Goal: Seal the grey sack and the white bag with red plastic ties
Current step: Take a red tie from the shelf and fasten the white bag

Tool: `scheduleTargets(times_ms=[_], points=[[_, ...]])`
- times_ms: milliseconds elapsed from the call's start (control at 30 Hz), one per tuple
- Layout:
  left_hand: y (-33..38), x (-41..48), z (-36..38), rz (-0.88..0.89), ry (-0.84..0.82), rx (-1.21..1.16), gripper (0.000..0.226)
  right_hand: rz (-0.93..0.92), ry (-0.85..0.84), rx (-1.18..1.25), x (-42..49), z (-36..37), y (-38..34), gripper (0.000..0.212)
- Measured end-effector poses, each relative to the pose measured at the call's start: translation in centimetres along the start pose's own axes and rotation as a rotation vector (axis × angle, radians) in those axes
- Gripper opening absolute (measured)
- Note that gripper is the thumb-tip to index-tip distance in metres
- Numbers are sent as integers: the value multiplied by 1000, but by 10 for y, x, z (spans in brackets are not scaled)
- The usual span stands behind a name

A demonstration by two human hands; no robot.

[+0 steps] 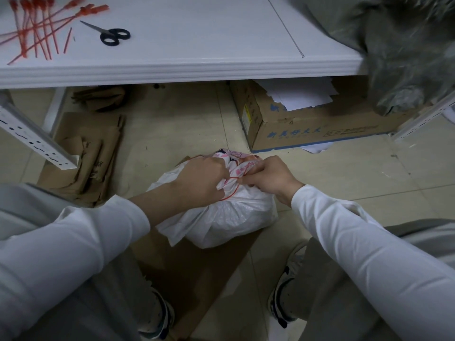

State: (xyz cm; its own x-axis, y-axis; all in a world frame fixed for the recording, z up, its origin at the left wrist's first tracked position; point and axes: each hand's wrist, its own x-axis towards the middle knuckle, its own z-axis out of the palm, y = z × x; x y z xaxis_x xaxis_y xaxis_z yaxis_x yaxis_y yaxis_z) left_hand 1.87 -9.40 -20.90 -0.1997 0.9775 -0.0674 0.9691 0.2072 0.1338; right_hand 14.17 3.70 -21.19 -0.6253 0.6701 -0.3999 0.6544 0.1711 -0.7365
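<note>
Head view: on the floor (344,173) before the table (197,45), the left hand (204,180) clenches the gathered neck of the white bag (221,217) while the right hand (268,177) pinches a red tie (231,190) looped round it. The grey sack (403,57) lies at the table's right end, spare ties (37,28) at its left.

The person wears white long sleeves (369,242), grey trousers (325,279) and seemingly black-and-white trainers (280,303) (partly hidden).
</note>
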Motion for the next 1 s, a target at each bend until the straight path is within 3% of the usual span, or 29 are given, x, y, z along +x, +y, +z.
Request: scheduleTargets(times_ms=[200, 600, 1000], points=[[-5, -3, 6, 19, 54, -43, 24, -8, -54, 114, 1, 0, 3, 15], [-3, -13, 9, 82, 129, -112, 20, -114, -134, 108, -1, -1, 3, 22], [-1, -5, 9, 27, 159, -85, 26, -79, -170, 22, 0, 5, 1, 14]])
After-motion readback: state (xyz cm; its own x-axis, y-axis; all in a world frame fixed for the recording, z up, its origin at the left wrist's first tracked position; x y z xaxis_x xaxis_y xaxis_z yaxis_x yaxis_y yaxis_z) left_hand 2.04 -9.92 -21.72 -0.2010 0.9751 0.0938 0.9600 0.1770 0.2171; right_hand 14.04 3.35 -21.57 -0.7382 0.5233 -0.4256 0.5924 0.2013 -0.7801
